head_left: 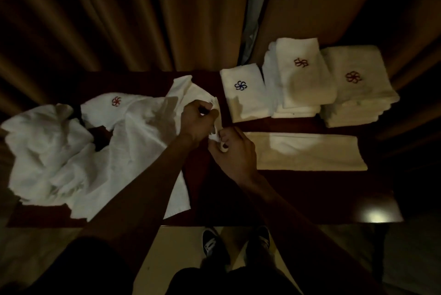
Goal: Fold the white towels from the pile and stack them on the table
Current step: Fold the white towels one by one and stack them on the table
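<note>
My shoes lost in gloom, right hand and left hand both pinching a corner of a loose white towel, corner mostly hidden in my grip, crumpled pile at left, folded stacks beyond on the table.

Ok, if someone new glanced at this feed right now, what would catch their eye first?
The bright crumpled pile of white towels on the left of the dark table stands out first. At the centre, the left hand and right hand both pinch an edge of an unfolded towel. At the far right sits a row of folded towels, with one long folded towel lying flat in front of them.
</note>
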Demonstrator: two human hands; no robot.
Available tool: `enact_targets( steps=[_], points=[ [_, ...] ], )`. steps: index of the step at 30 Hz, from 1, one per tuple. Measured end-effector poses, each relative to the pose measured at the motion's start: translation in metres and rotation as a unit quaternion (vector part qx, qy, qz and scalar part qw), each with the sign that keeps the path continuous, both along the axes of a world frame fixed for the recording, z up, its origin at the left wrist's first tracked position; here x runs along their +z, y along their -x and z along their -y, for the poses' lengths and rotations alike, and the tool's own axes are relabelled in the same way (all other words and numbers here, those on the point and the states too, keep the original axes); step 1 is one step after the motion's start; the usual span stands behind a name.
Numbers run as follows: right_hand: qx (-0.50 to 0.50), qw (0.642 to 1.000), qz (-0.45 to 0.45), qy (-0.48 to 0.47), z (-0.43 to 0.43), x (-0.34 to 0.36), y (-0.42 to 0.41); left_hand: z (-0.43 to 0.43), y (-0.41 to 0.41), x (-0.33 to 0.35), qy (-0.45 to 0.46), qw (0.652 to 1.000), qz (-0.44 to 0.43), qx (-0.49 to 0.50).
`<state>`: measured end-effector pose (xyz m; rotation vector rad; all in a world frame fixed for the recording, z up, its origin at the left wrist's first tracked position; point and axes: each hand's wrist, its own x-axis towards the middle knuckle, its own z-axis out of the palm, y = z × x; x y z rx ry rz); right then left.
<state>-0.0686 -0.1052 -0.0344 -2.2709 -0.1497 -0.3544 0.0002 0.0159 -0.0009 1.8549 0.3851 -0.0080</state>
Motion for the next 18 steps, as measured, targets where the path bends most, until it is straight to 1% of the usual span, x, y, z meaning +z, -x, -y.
enact_targets(
  steps=[4, 8, 10, 12, 15, 18],
  points=[
    [-0.054, 0.998, -0.023, -0.014, 0.042, -0.002, 0.004, 0.053, -0.004, -0.010, 0.031, 0.999, 0.000, -0.011],
    [-0.110, 0.992, -0.065, -0.016, 0.087, -0.011, 0.011, 0.101, -0.004, -0.021, 0.037, 0.999, -0.006, -0.025],
    [-0.133, 0.988, -0.074, -0.010, 0.107, -0.016, 0.015, 0.124, -0.003, -0.029, 0.042, 0.998, -0.009, -0.041],
    [-0.133, 0.988, -0.074, 0.010, 0.125, -0.027, 0.018, 0.143, -0.001, -0.036, 0.040, 0.997, -0.008, -0.059],
    [-0.131, 0.975, -0.177, 0.023, 0.148, -0.041, 0.019, 0.162, 0.001, -0.058, -0.002, 0.996, -0.012, -0.085],
    [-0.116, 0.966, -0.229, 0.018, 0.163, -0.057, 0.017, 0.172, 0.000, -0.082, -0.046, 0.993, -0.031, -0.101]
  ],
)
